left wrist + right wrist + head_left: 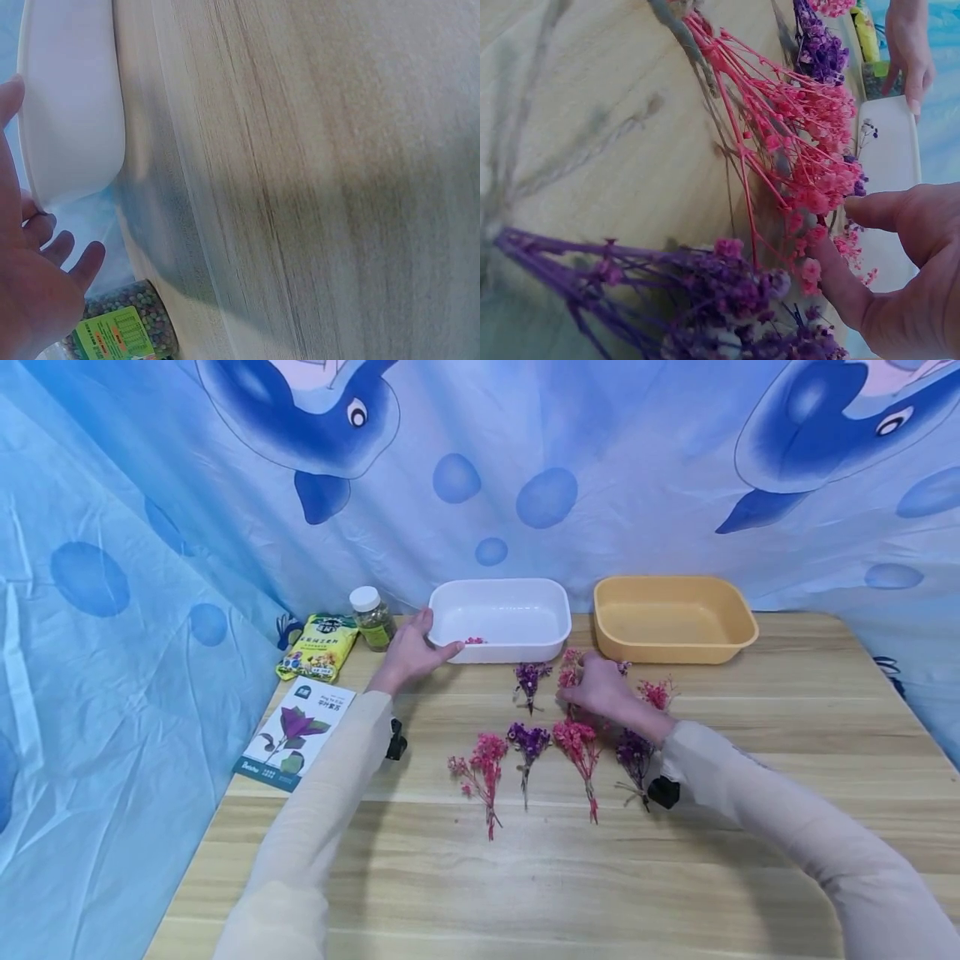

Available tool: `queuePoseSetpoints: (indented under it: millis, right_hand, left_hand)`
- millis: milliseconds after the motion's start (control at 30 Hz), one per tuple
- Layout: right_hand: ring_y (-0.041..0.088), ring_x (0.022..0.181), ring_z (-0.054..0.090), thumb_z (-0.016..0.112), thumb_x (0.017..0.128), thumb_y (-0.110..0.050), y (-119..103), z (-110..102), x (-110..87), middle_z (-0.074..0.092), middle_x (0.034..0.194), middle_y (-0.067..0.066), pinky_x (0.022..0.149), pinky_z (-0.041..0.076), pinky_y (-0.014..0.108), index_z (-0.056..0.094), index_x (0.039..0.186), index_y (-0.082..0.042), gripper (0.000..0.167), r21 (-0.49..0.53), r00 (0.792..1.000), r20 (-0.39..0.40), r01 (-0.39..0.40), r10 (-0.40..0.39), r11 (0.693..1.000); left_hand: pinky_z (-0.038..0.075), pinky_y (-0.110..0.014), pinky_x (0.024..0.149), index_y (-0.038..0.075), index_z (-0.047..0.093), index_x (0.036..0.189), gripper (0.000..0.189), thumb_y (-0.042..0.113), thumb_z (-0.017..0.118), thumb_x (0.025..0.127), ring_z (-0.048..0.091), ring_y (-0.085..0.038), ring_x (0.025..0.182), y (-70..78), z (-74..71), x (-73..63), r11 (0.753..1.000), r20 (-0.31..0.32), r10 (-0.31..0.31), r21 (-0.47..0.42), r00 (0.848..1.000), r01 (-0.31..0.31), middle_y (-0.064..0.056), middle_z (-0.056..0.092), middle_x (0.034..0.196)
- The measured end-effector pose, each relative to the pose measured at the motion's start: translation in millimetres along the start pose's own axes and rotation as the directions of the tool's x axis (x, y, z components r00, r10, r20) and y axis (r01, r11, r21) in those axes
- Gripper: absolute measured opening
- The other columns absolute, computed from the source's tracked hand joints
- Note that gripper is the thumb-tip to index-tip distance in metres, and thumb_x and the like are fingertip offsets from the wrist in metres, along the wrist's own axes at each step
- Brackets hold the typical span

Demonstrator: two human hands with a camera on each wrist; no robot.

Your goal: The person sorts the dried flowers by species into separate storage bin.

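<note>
where the right hand (602, 688) pinches, bright pink blossoms (569, 669) cluster densely.

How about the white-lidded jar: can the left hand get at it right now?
Probably yes: the left hand is close beside the white-lidded jar, with nothing showing between them. It grips the edge of the white plastic basin, though, so it would likely need to let go first.
</note>
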State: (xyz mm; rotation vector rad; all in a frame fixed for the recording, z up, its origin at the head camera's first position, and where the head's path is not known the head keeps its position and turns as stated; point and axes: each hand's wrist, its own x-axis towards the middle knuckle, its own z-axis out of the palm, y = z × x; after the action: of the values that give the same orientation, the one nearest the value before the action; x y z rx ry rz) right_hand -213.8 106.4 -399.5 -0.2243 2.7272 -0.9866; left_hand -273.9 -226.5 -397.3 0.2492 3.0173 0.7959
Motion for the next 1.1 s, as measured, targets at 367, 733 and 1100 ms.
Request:
queuePoseSetpoints:
  millis: [367,733,1100]
  right_hand:
    - [0.019,0.047,0.059,0.080,0.079,-0.010,-1.0,5.1,15.8,0.063,0.062,0.010,0.045,0.053,0.030,0.055,0.093,0.003,0.031,-0.077,0.999,-0.039,-0.031,0.029,0.997]
    - [0.023,0.059,0.065,0.072,0.078,-0.005,1.4,3.6,13.3,0.066,0.075,0.014,0.052,0.055,0.030,0.059,0.090,0.001,0.019,-0.026,0.998,-0.046,-0.054,0.052,0.998]
    - [0.022,0.054,0.066,0.069,0.086,-0.005,-3.3,-7.6,4.7,0.066,0.081,0.018,0.065,0.061,0.038,0.047,0.133,0.012,0.055,0.131,0.994,-0.064,-0.085,0.094,0.988]
  left_hand:
    - [0.017,-0.046,0.120,-0.006,0.020,0.155,0.105,0.061,0.065,0.088,0.020,-0.039,0.148,5.2,-2.5,2.1,1.000,-0.012,0.004,-0.007,1.000,-0.004,-0.023,0.020,0.162]
    - [0.017,-0.049,0.120,-0.004,0.018,0.156,0.106,0.065,0.062,0.088,0.019,-0.039,0.148,0.7,0.2,1.3,1.000,0.007,0.003,0.011,1.000,-0.003,-0.023,0.019,0.162]
    - [0.018,-0.048,0.120,-0.004,0.020,0.155,0.105,0.065,0.063,0.088,0.021,-0.039,0.147,2.1,0.3,-2.0,1.000,0.005,-0.005,0.016,1.000,0.005,-0.023,0.022,0.161]
